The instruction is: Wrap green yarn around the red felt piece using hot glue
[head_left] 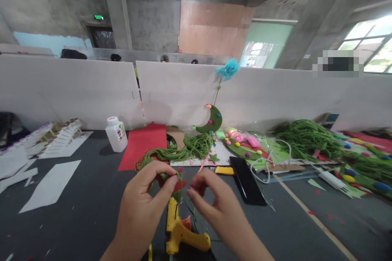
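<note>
My left hand point(142, 204) pinches a piece of green yarn point(180, 177) between thumb and forefinger. Just below its fingertips are a red piece and a green piece, partly hidden. To the right, my right hand point(219, 200) is closed around a thin pink-and-white striped stick point(203, 164), which slants up out of its curled fingers. A small gap separates the two hands. Below them on the dark table lies a yellow glue gun point(176, 228) with an orange trigger. A bundle of green yarn point(171, 153) lies behind my hands.
Right of my hands lie a black phone point(247, 181) and a yellow cutter point(224, 170). A white bottle point(116, 134) stands by red felt point(143, 142). A green crescent point(211, 120) with pompoms leans against the white partition point(180, 89). More green yarn point(306, 140) is piled right.
</note>
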A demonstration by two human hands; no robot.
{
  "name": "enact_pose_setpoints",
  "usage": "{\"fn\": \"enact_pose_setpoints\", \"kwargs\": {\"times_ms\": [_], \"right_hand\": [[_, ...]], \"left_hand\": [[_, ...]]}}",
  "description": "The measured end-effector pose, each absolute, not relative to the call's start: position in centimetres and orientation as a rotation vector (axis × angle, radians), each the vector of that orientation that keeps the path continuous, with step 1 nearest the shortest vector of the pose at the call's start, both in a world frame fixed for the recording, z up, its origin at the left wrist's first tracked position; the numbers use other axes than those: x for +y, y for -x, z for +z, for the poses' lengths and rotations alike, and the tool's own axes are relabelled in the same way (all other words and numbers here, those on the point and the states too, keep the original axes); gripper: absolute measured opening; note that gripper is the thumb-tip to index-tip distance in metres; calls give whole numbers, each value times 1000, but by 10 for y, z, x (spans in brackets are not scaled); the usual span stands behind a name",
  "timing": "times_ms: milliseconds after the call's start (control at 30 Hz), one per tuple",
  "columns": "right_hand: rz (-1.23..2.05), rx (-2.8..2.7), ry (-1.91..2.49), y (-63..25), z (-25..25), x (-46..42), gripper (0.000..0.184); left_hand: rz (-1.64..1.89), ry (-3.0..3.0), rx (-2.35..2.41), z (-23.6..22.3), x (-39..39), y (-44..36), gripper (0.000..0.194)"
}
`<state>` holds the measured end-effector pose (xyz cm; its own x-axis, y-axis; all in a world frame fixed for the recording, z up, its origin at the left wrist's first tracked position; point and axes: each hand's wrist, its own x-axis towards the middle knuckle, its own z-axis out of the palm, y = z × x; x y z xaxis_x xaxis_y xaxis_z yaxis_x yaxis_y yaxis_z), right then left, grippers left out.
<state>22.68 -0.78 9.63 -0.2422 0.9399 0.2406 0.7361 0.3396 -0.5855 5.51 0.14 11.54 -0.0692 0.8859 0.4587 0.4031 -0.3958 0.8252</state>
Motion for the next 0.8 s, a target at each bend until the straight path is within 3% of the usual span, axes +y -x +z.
{"fn": "enact_pose_setpoints", "kwargs": {"times_ms": [133,367,700,800], "right_hand": [[577,-1642,1113,-225,118,-26,7],[759,-1543,1132,-219,115,-26,12],[1310,-1182,1020,-224,120,-25,7],[1335,-1119,1056,-227,121,-24,4]], "left_hand": [[1462,-1878,1298,113,-5,-64,11],[1550,-1769,1269,108,-13,-78,11],[1404,-1733,1229,110,-6,-70,8],[1325,-1630,1203,109,-2,-69,6]]}}
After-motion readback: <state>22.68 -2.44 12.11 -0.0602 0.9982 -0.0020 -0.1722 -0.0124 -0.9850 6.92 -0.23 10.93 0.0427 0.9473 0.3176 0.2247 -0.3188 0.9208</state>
